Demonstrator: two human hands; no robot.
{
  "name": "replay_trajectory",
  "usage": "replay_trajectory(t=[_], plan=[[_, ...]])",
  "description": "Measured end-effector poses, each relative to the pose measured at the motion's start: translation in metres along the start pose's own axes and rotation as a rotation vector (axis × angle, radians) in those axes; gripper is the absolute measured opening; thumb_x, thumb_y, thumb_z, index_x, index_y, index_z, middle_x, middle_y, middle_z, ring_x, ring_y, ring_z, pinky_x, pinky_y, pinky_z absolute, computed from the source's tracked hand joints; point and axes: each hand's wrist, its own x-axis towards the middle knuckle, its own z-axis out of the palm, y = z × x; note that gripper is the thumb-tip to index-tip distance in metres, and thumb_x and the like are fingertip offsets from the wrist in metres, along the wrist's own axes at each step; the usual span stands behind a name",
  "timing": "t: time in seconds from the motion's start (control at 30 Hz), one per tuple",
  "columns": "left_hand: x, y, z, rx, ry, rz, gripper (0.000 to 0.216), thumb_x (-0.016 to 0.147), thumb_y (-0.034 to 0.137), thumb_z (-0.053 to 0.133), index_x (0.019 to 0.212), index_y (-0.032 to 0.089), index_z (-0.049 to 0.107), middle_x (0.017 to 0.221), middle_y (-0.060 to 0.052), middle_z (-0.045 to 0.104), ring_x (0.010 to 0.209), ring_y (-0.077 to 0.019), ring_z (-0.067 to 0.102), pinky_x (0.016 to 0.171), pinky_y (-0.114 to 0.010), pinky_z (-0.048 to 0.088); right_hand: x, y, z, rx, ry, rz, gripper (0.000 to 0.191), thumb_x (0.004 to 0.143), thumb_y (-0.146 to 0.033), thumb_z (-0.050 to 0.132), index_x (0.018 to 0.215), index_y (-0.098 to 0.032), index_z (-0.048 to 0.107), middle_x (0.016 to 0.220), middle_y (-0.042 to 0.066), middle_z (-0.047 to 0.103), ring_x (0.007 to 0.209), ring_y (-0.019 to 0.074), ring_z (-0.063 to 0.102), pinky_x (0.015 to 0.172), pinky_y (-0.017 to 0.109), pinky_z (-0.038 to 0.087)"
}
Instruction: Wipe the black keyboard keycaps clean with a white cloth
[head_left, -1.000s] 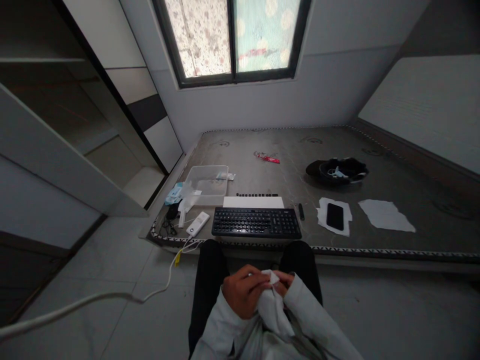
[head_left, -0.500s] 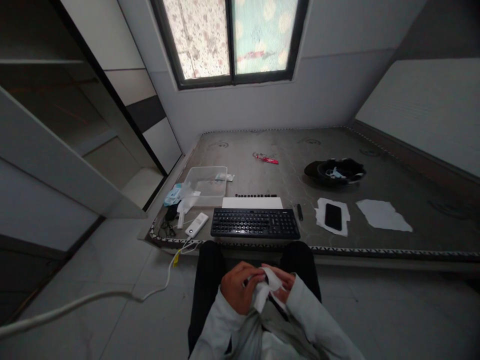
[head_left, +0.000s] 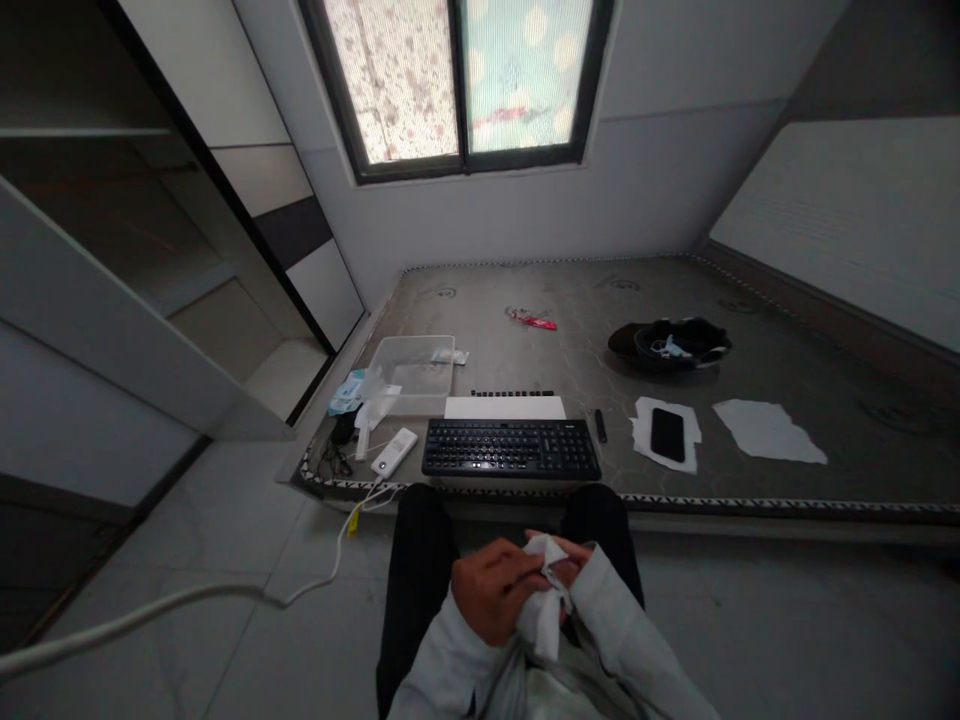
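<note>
My left hand (head_left: 495,590) is closed on a crumpled white tissue (head_left: 541,615) above my lap. My right hand (head_left: 571,560) grips the other side of the same tissue, its fingers partly covered by it. Whether anything else is wrapped inside I cannot make out. Beyond my knees, a black keyboard (head_left: 510,447) lies at the bed's front edge. Behind it is a white strip (head_left: 504,407), with a row of small black keycaps (head_left: 512,393) along its far side. Right of the keyboard is a small black stick-shaped object (head_left: 600,425).
A phone (head_left: 667,434) lies on a white sheet, with another white paper sheet (head_left: 769,430) farther right. Behind them sits a black cap (head_left: 670,343). At left are a clear plastic box (head_left: 412,375) and a white power strip (head_left: 394,453) with its cable trailing across the floor.
Both hands have shifted slightly right with the tissue. The left fingers now overlap it more, and the tissue is bunched more tightly around the right hand's fingers.
</note>
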Motion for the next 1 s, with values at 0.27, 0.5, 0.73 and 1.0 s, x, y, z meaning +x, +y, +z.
replay_trajectory(t=[0.27, 0.5, 0.73, 1.0], plan=[[0.005, 0.003, -0.009, 0.334, 0.049, 0.217, 0.019, 0.085, 0.029, 0.052, 0.087, 0.023, 0.070, 0.071, 0.000, 0.072, 0.052, -0.0101, 0.064, 0.047, -0.018, 0.045, -0.012, -0.008, 0.004, -0.140, -0.017, -0.026, 0.042, 0.058, -0.042, 0.075, 0.091, -0.017, 0.070, 0.079, 0.009, 0.075, 0.068, 0.0200, 0.067, 0.061, 0.031, 0.053], [0.007, 0.007, -0.011, 0.332, 0.037, 0.239, 0.035, 0.090, 0.037, 0.040, 0.075, 0.020, 0.067, 0.066, -0.002, 0.070, 0.049, -0.0101, 0.062, 0.046, -0.018, 0.043, -0.017, -0.022, 0.011, -0.221, 0.037, -0.048, 0.038, 0.055, -0.043, 0.077, 0.085, -0.020, 0.067, 0.073, 0.007, 0.075, 0.067, 0.0200, 0.067, 0.063, 0.033, 0.053], [0.010, 0.005, -0.020, 0.204, -0.056, 0.174, 0.022, 0.084, 0.036, 0.054, 0.079, 0.020, 0.068, 0.069, -0.003, 0.070, 0.056, -0.0108, 0.066, 0.051, -0.017, 0.051, -0.011, -0.014, -0.010, -0.128, -0.149, 0.025, 0.040, 0.065, -0.038, 0.072, 0.099, -0.018, 0.066, 0.087, 0.010, 0.077, 0.077, 0.0200, 0.070, 0.072, 0.034, 0.053], [0.007, -0.001, -0.016, 0.114, 0.030, 0.111, 0.016, 0.081, 0.030, 0.060, 0.082, 0.018, 0.070, 0.070, -0.006, 0.070, 0.060, -0.0120, 0.066, 0.053, -0.018, 0.053, -0.005, -0.014, -0.017, -0.213, -0.005, -0.070, 0.032, 0.057, -0.037, 0.077, 0.083, -0.020, 0.070, 0.083, 0.009, 0.078, 0.075, 0.0218, 0.071, 0.066, 0.033, 0.056]])
